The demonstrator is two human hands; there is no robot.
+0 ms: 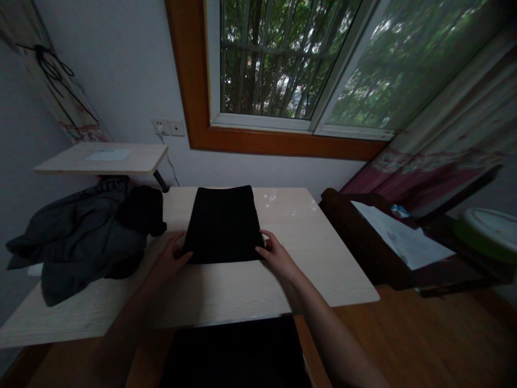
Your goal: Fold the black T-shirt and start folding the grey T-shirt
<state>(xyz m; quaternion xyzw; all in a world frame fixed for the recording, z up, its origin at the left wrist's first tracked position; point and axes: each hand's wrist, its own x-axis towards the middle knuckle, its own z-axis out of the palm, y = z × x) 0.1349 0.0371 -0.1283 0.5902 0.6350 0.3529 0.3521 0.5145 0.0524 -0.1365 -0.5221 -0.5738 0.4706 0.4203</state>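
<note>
A black, flat rectangular piece, apparently folded cloth (pixel 224 223), lies in the middle of the light wooden table (pixel 323 258). At its near left corner is my left hand (pixel 173 253), thumb on top and fingers curled at the edge. My right hand (pixel 276 253) pinches the near right corner in the same way. The piece looks smooth and squared, with its far edge towards the wall. Left of it sits a rumpled heap of dark grey clothing (pixel 89 231), with a black bundle (pixel 141 210) on its right side.
A small raised shelf (pixel 145 159) with a paper (pixel 108 155) on it stands over the table's back left. Behind are a wall socket (pixel 167 127) and a window (pixel 278 64). To the right, a dark brown piece of furniture (pixel 343 226) carries a white sheet (pixel 399 237).
</note>
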